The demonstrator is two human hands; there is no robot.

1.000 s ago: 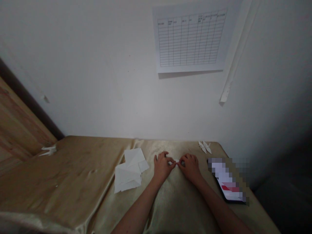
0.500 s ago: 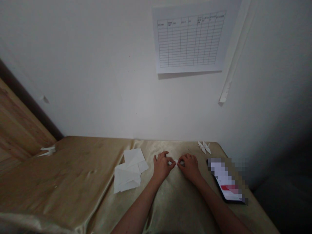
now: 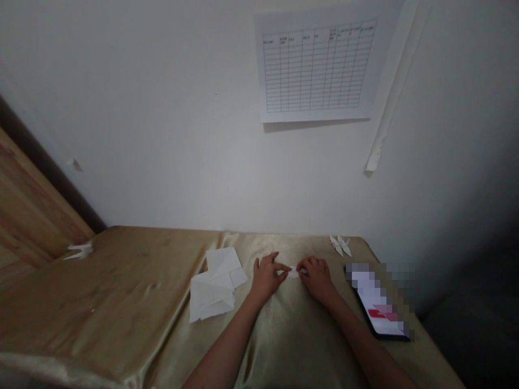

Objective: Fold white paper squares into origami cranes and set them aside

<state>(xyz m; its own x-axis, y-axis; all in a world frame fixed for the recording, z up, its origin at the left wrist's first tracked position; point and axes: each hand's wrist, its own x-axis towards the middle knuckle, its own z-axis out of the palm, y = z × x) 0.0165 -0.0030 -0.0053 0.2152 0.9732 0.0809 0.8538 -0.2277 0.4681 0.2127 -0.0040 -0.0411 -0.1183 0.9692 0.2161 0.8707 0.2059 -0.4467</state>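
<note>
The left hand (image 3: 265,278) touches a small white paper (image 3: 293,274), its grip open or closed I cannot tell; the right hand's (image 3: 317,275) grip pinches the paper's other end; it sits inward from the counter's (image 3: 121,292) far edge; folded pieces (image 3: 344,247) lie near the far right corner.

Loose white paper sheets (image 3: 212,297) overlap on a gold-draped table (image 3: 130,297), left of the fingers (image 3: 280,267). A phone (image 3: 380,310) lies to their right, folded paper pieces (image 3: 344,246) beyond it, and a white scrap (image 3: 84,250) sits far to their left.
</note>
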